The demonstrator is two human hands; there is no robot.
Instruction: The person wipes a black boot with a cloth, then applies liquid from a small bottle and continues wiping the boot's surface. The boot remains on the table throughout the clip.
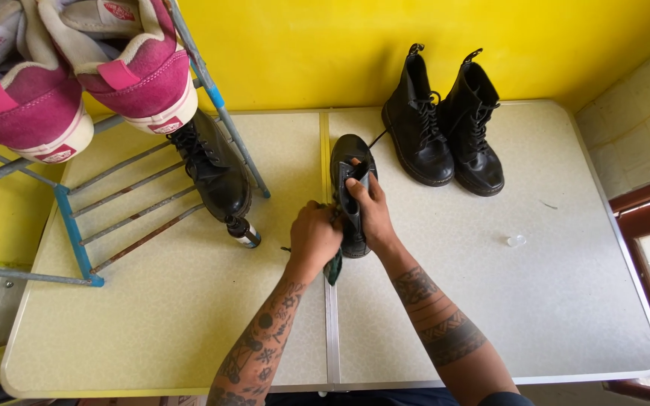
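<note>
Centre frame: right hand [371,212] grips black boot [350,174] on table [566,301]; left hand [314,237] fisted around green cloth [332,268] at its heel.

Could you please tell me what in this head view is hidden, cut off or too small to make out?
- Green cloth: mostly hidden under the left hand.
- Black boot: its side is covered by the right hand.
- Pink sneakers: cut off by the top edge.
- Small clear object: too small to identify.
</note>
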